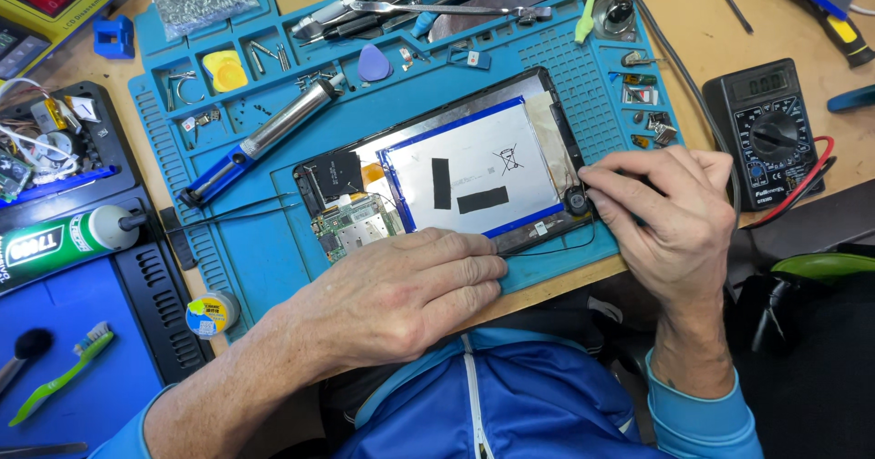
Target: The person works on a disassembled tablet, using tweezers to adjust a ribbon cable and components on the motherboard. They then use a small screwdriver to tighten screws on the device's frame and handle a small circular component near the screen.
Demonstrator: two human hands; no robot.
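Note:
An opened tablet (474, 163) lies face down on a blue work mat (264, 249), showing its silver battery with two black tape strips and a green circuit board (357, 226) at its left end. My left hand (401, 290) rests flat, palm down, on the tablet's near edge and the mat, holding nothing. My right hand (670, 217) is at the tablet's right end, its fingers curled around a dark slim tool that is mostly hidden. The fingertips meet by a round black speaker (576, 202) in the near right corner. A thin black wire (547, 251) runs along the near edge.
A desoldering pump (264, 135) lies left of the tablet. Tweezers, picks and small parts fill the mat's far trays. A black multimeter (766, 131) with red and black leads stands to the right. A glue tube (64, 240), a solder reel (211, 315) and a green brush (64, 372) are at the left.

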